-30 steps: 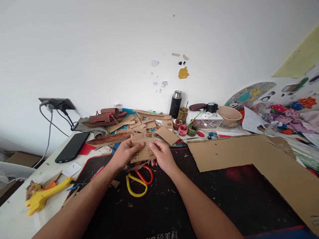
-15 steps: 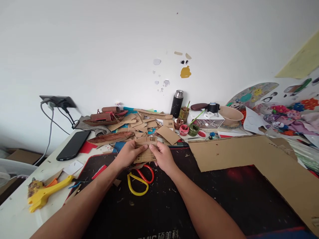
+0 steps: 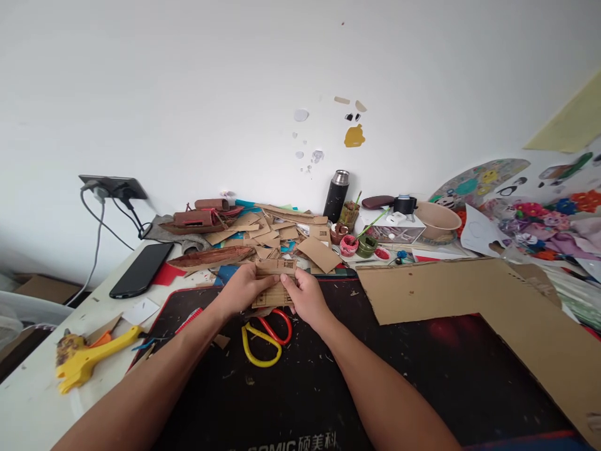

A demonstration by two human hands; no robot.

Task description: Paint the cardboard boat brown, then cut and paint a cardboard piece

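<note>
Between my two hands is a small piece of brown cardboard (image 3: pixel 273 297), creased across, with dark print on its raised far part. My left hand (image 3: pixel 243 289) grips its left side, thumb on top. From the right, my right hand (image 3: pixel 306 295) is closed on the other side, its thumb pressing near the crease. The fingers beneath the cardboard are partly hidden. Just below the hands, scissors with one red and one yellow handle (image 3: pixel 261 341) lie on the black mat (image 3: pixel 300 394); their blades are covered by the hands and cardboard.
Cardboard scraps (image 3: pixel 267 228) and brown boat models (image 3: pixel 197 219) lie behind. Open paint jars (image 3: pixel 349 245) and a black thermos (image 3: pixel 337 195) stand by the wall. A large cardboard sheet (image 3: pixel 422 291) covers the right; a yellow glue gun (image 3: pixel 89 360) and a phone (image 3: pixel 141 270) lie left.
The view has shifted slightly, so the background sits a little farther right. My hands keep their hold on the cardboard, with the thumbs moved only slightly.
</note>
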